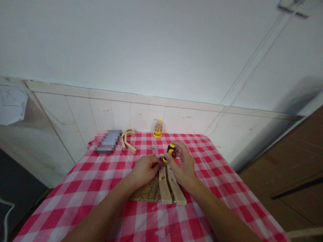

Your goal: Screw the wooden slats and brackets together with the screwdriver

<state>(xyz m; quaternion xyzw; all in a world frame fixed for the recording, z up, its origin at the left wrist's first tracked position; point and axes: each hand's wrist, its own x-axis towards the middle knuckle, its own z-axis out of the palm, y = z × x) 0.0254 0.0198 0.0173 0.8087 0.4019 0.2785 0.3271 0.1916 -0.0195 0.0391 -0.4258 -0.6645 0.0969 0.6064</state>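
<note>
My right hand is closed around a yellow and black screwdriver, tilted with its tip pointing down and to the left. The tip meets the upper part of a pale wooden piece that has a hole in it. Close to that tip, the fingers of my left hand are pinched together; what they hold, if anything, is too small to make out. A second wooden piece with holes lies alongside the first. Under both is a flat brown patterned sheet, partly covered by my left hand.
Small metal parts, perhaps screws, lie behind my hands on the red and white checked tablecloth. Farther back stand a yellow-based container by the wall and curved wooden pieces. A blurred dark-edged device is at the back left.
</note>
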